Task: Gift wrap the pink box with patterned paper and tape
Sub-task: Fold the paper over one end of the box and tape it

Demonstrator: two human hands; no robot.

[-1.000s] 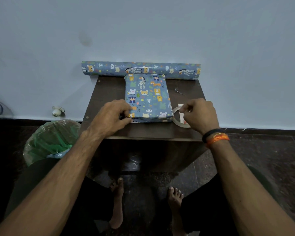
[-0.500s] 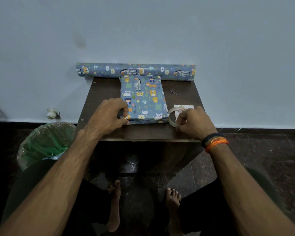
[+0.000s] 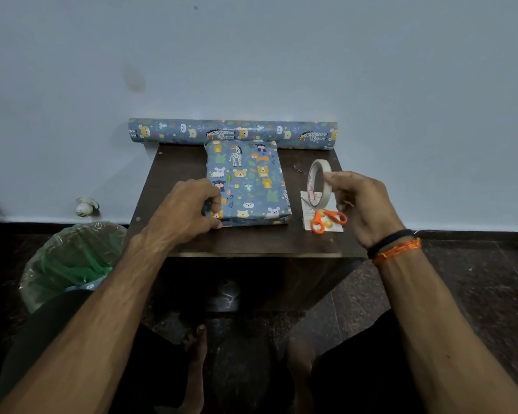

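A small dark brown wooden table (image 3: pixel 251 240) stands against a pale blue wall (image 3: pixel 251 55); on it, near the centre, lies the flat box wrapped in blue animal-print paper (image 3: pixel 247 182), its far end touching a roll of the same blue animal-print paper (image 3: pixel 232 133) that lies across the table's 12 o'clock edge. The left hand (image 3: pixel 186 209) rests at the wrapped box's 7 o'clock corner, fingers curled against its near left edge and pinching the paper there; the thumb lies along the near side. The right hand (image 3: pixel 364 204), at 3 o'clock from the box, holds a ring of clear adhesive tape (image 3: pixel 319 183) upright between thumb and fingers, lifted off the table; the wrist wears a black band and an orange thread (image 3: pixel 395 249). Under the tape ring, at the table's 4 o'clock, a pair of orange-handled scissors (image 3: pixel 326 219) lies on a white card (image 3: pixel 308 225). On the dark floor at 8 o'clock from the table stands a bin lined with a green plastic bag (image 3: pixel 69 261); bare feet (image 3: pixel 196 342) show beneath the table.
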